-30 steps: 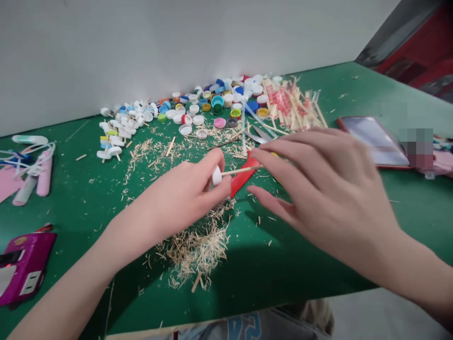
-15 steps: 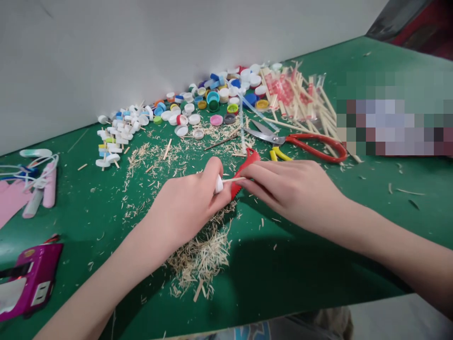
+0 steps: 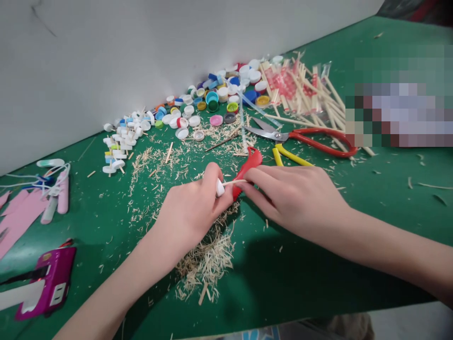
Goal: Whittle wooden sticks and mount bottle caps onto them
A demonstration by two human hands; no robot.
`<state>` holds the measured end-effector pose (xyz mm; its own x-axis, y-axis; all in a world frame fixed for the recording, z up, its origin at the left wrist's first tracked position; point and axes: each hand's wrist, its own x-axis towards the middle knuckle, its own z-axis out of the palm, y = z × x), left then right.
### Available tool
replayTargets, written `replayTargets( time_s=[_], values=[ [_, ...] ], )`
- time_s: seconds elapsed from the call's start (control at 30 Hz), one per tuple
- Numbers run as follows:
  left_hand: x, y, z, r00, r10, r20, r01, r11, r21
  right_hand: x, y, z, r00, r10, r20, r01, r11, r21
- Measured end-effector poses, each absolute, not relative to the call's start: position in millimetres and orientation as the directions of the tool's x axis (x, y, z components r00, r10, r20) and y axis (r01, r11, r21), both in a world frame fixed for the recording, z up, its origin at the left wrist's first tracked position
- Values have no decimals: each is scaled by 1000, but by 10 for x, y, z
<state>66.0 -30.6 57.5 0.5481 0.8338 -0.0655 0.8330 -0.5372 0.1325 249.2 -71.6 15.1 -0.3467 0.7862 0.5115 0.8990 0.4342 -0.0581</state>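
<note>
Right hand (image 3: pixel 297 193), spread earlier, now seemingly pinches the stick (image 3: pixel 233 182).

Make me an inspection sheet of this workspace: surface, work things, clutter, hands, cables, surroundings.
Surface: green table, strewn with wood shavings.
Job's things: white cap, thin stick extending from it.
Clutter: bottle caps, wooden sticks, red-handled scissors, red tool, purple box.
Hands: left hand holds the white cap; right hand pinches the thin stick.
Cables: white cord at far left, ends unclear.
Surroundings: pale wall behind the table; right side partly blurred out.
</note>
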Motion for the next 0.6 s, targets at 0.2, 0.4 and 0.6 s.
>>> replayTargets(
  time_s=[0.2, 0.4, 0.6],
  values=[
    [686, -336, 531, 540, 842, -13, 833, -532, 155, 2504, -691, 131, -336, 817, 469, 897, 430, -106],
    [586, -251, 562, 637, 771, 7, 761, -629, 160, 2582, -634, 169, -432, 794, 428, 864, 500, -56],
    [462, -169, 507, 816, 553, 168, 564, -825, -21, 2638, -597, 204, -603, 643, 472, 745, 665, 46]
  ],
)
